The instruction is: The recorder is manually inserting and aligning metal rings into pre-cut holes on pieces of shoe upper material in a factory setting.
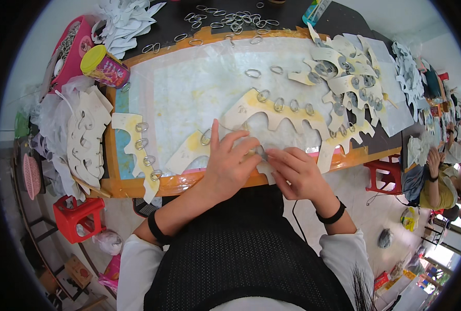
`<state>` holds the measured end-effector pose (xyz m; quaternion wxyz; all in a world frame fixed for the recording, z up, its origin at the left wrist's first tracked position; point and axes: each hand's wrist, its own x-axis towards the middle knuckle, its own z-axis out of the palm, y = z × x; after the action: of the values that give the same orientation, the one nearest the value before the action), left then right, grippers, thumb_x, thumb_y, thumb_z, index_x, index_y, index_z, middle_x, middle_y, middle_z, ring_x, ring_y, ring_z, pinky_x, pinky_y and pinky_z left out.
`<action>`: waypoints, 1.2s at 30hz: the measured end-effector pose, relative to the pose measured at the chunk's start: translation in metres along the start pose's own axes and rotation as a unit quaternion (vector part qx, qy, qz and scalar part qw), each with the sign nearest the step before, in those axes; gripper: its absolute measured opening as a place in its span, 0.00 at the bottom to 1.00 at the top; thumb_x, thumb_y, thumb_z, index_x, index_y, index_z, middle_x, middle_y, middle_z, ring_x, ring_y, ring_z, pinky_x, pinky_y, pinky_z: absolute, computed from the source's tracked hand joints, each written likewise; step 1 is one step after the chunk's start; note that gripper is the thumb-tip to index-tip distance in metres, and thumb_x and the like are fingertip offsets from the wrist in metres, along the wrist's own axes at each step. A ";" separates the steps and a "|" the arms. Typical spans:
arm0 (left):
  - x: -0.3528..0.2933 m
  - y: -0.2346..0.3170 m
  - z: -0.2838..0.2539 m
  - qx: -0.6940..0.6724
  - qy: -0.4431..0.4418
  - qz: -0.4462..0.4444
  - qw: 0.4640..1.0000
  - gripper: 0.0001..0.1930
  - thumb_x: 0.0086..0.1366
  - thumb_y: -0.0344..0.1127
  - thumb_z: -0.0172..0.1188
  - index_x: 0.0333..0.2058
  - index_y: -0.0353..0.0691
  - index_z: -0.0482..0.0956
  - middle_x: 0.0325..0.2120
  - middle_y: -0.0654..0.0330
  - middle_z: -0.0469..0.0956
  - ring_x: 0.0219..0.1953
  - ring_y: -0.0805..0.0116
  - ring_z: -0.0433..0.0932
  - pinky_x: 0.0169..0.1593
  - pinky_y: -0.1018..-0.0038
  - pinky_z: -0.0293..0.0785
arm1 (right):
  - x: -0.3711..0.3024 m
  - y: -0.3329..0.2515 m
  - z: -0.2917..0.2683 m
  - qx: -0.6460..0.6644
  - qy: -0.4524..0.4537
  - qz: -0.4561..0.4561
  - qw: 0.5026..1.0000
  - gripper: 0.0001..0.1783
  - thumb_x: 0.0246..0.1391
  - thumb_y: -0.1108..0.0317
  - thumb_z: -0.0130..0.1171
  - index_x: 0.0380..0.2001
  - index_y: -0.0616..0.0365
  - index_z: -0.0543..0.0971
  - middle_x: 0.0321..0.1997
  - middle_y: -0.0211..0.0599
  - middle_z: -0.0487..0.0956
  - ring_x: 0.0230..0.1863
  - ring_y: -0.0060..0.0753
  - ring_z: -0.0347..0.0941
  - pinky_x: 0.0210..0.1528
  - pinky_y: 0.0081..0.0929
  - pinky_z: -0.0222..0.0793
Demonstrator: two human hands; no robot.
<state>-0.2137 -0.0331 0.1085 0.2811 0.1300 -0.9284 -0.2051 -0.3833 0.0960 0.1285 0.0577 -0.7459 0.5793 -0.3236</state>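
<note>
A cream scalloped strip (188, 151) with yellow glue stains lies at the table's near edge, partly hidden under my hands. My left hand (231, 163) rests over it, index finger pointing up and the other fingers bent toward a tab of the strip. Close beside it, my right hand (296, 172) pinches at the same tab, where something small and grey shows between the fingertips. An oval metal ring (205, 137) sits on the strip left of my left hand. Just beyond, another strip (246, 106) carries several rings, including one ring (279, 104) near its middle.
A third ringed strip (132, 123) lies at left. Finished-looking strips (352, 78) are heaped at right. Loose rings (235, 23) scatter along the back, near a yellow-lidded tub (103, 66) and pink basket (72, 52). Red stools (77, 217) stand below. Another person (440, 181) sits far right.
</note>
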 end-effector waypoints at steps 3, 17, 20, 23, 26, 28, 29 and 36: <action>0.001 0.000 -0.001 0.004 -0.007 0.003 1.000 0.03 0.49 0.31 0.62 0.25 0.43 0.79 0.43 0.64 0.74 0.52 0.59 0.71 0.64 0.34 0.44 | 0.002 0.000 0.000 0.024 0.016 -0.010 1.000 0.19 0.36 0.78 0.62 0.37 0.67 0.76 0.46 0.44 0.77 0.36 0.42 0.73 0.37 0.34 0.72; -0.002 -0.002 0.001 0.007 -0.007 0.016 1.000 0.04 0.49 0.31 0.66 0.26 0.45 0.83 0.43 0.67 0.77 0.53 0.59 0.71 0.65 0.36 0.39 | 0.012 0.004 0.004 -0.002 -0.036 0.058 0.998 0.21 0.37 0.81 0.60 0.41 0.62 0.77 0.40 0.36 0.73 0.36 0.38 0.71 0.33 0.29 0.72; -0.002 -0.003 0.000 0.009 -0.009 0.013 1.000 0.04 0.50 0.32 0.67 0.27 0.45 0.83 0.39 0.71 0.79 0.54 0.60 0.71 0.66 0.36 0.37 | 0.010 0.009 -0.001 -0.018 -0.040 0.017 0.999 0.22 0.35 0.80 0.61 0.40 0.64 0.77 0.39 0.36 0.72 0.35 0.36 0.70 0.32 0.28 0.72; -0.001 -0.002 -0.002 0.004 -0.016 0.003 1.000 0.04 0.51 0.32 0.67 0.28 0.45 0.84 0.37 0.72 0.80 0.54 0.60 0.71 0.66 0.36 0.35 | 0.002 0.005 -0.002 -0.027 -0.037 0.006 0.999 0.22 0.33 0.79 0.61 0.39 0.67 0.77 0.38 0.37 0.71 0.35 0.35 0.70 0.33 0.28 0.72; -0.002 0.000 -0.002 -0.005 -0.018 -0.005 1.000 0.04 0.51 0.31 0.66 0.29 0.44 0.84 0.37 0.71 0.81 0.54 0.60 0.71 0.66 0.35 0.35 | 0.002 0.004 -0.003 -0.032 -0.043 -0.003 0.999 0.21 0.32 0.79 0.60 0.37 0.69 0.77 0.39 0.37 0.71 0.35 0.35 0.70 0.34 0.28 0.71; -0.001 0.001 -0.002 -0.019 -0.021 -0.010 1.000 0.05 0.52 0.30 0.66 0.30 0.43 0.83 0.37 0.70 0.80 0.54 0.59 0.72 0.66 0.35 0.35 | 0.003 0.004 -0.005 -0.034 -0.056 -0.011 0.998 0.19 0.33 0.79 0.60 0.36 0.70 0.77 0.41 0.38 0.73 0.36 0.36 0.71 0.35 0.29 0.71; 0.001 0.003 -0.004 -0.028 -0.024 -0.013 0.999 0.06 0.52 0.29 0.65 0.31 0.42 0.83 0.37 0.70 0.80 0.54 0.59 0.72 0.66 0.35 0.35 | 0.003 0.004 -0.004 -0.026 -0.050 -0.021 0.998 0.19 0.34 0.78 0.61 0.36 0.71 0.77 0.42 0.38 0.73 0.36 0.36 0.71 0.35 0.30 0.71; 0.007 0.001 -0.004 -0.031 -0.046 0.001 0.998 0.08 0.52 0.27 0.64 0.33 0.40 0.79 0.40 0.62 0.75 0.53 0.56 0.71 0.65 0.36 0.41 | 0.000 0.004 -0.001 0.027 -0.036 -0.035 0.998 0.15 0.36 0.77 0.62 0.32 0.69 0.76 0.45 0.43 0.76 0.35 0.40 0.72 0.36 0.32 0.70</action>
<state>-0.2175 -0.0360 0.1149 0.2426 0.1110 -0.9335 -0.2397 -0.3870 0.0949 0.1270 0.0871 -0.7749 0.5417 -0.3139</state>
